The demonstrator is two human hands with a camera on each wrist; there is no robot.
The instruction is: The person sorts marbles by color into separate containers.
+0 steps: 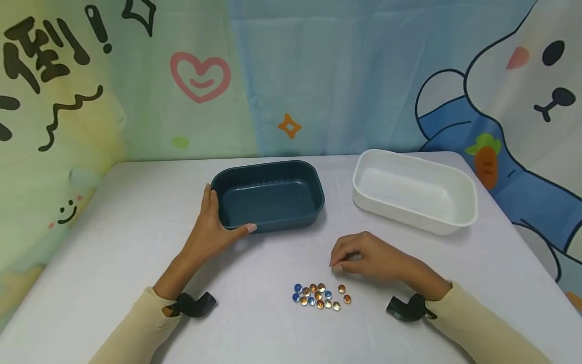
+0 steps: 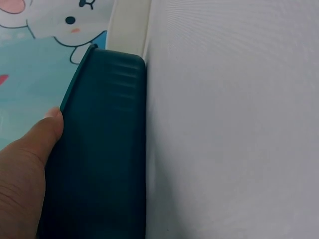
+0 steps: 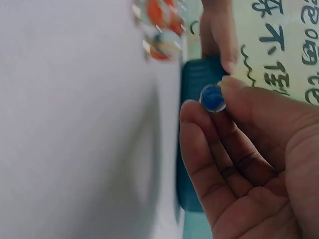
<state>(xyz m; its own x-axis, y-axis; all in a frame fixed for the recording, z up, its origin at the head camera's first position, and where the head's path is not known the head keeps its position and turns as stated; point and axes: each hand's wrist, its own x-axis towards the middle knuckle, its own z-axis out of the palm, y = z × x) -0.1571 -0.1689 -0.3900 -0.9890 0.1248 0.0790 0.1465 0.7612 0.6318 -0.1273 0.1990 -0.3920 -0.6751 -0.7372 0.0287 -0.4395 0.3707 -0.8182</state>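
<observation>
My right hand (image 1: 370, 258) is raised over the table just behind a loose group of glass marbles (image 1: 318, 297). In the right wrist view, its thumb and fingertips pinch a blue marble (image 3: 213, 97). The marbles on the cloth are blue, orange and clear. My left hand (image 1: 218, 227) holds the near left corner of a dark teal rectangular dish (image 1: 286, 223). Its thumb (image 2: 52, 119) lies on the front rim, and the other fingers reach along the left side. Inside, the dish shows a bare floor.
A white rectangular dish (image 1: 409, 215) stands at the back right, set at an angle. The table has a white cloth (image 1: 254, 323). Behind it hangs a printed cloth backdrop (image 1: 341, 76). A black wrist camera sits on each wrist.
</observation>
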